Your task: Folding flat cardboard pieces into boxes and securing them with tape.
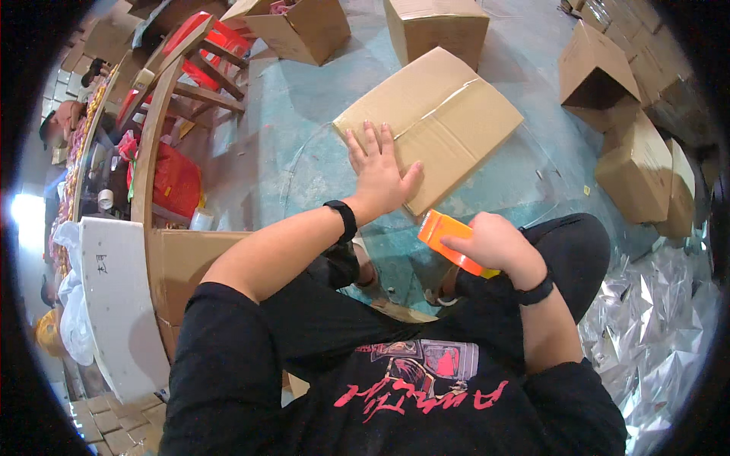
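A flat brown cardboard box (449, 114) lies on the floor in front of me, with a shiny strip of clear tape (449, 99) along the seam on its top. My left hand (380, 171) rests on the box's near left part, fingers spread and palm down. Just off the box's near corner, my right hand (494, 247) is closed around an orange tape dispenser (449, 239), whose toothed edge points up and left toward the box. The fingers wrapped beneath the dispenser are partly hidden.
Open cartons (304, 30) and another box (437, 30) stand beyond. More boxes (635, 163) line the right side, above crumpled silver sheeting (646, 327). At left are a wooden frame (156, 144), a red bag (176, 182) and a white board (122, 304). People sit at the far left.
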The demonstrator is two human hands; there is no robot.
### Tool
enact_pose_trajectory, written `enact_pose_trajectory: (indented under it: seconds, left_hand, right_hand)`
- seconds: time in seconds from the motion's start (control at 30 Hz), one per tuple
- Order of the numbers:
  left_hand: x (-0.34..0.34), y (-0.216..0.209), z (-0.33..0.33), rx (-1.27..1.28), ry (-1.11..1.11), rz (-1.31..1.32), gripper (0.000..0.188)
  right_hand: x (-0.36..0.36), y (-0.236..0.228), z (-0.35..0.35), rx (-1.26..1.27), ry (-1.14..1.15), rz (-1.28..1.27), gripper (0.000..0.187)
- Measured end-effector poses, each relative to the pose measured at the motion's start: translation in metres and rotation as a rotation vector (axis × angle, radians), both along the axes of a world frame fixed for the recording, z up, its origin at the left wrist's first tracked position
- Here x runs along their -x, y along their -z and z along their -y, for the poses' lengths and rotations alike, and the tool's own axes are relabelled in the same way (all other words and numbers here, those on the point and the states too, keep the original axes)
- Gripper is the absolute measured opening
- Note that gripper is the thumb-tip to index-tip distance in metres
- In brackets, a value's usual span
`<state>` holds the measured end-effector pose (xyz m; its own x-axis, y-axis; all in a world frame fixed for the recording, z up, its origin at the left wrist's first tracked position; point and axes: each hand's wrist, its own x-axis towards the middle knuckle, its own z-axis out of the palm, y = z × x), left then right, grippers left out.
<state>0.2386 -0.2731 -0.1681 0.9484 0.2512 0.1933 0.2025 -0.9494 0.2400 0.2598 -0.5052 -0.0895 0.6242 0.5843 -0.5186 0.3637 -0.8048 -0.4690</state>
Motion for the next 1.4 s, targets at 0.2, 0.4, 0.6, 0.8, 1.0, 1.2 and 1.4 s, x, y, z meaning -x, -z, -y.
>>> enact_pose_trajectory:
  seconds: [0.2,0.4,0.6,0.8,1.0,1.2,1.4]
  left_hand:
    - [-0.003,-0.008,-0.011,-0.190,0.291,0.114,0.081]
    - [-0.008,-0.023,-0.028,-0.164,0.772,0.093,0.086]
    - [-0.005,-0.024,-0.026,-0.202,0.884,0.079,0.095]
    - [0.006,-0.029,-0.005,-0.255,0.784,-0.018,0.101]
    - [0.020,-0.026,0.031,-0.156,0.577,-0.101,0.091]
    - [0.014,-0.024,0.029,-0.228,0.572,-0.137,0.089]
    - [-0.025,-0.046,-0.066,-0.211,0.657,-0.318,0.078]
  right_hand:
    - [-0.007,0.016,-0.004,-0.081,0.098,-0.216,0.072]
    - [-0.013,0.038,0.003,-0.218,0.268,-0.326,0.071]
    - [0.004,0.042,-0.010,0.195,0.044,0.042,0.052]
    - [0.002,0.041,-0.012,0.256,0.009,0.021,0.041]
    - [0.005,0.040,-0.015,0.272,-0.026,0.041,0.041]
    - [0.007,0.047,-0.013,0.290,-0.067,0.032,0.043]
    - [0.004,0.048,-0.009,0.215,-0.208,0.092,0.053]
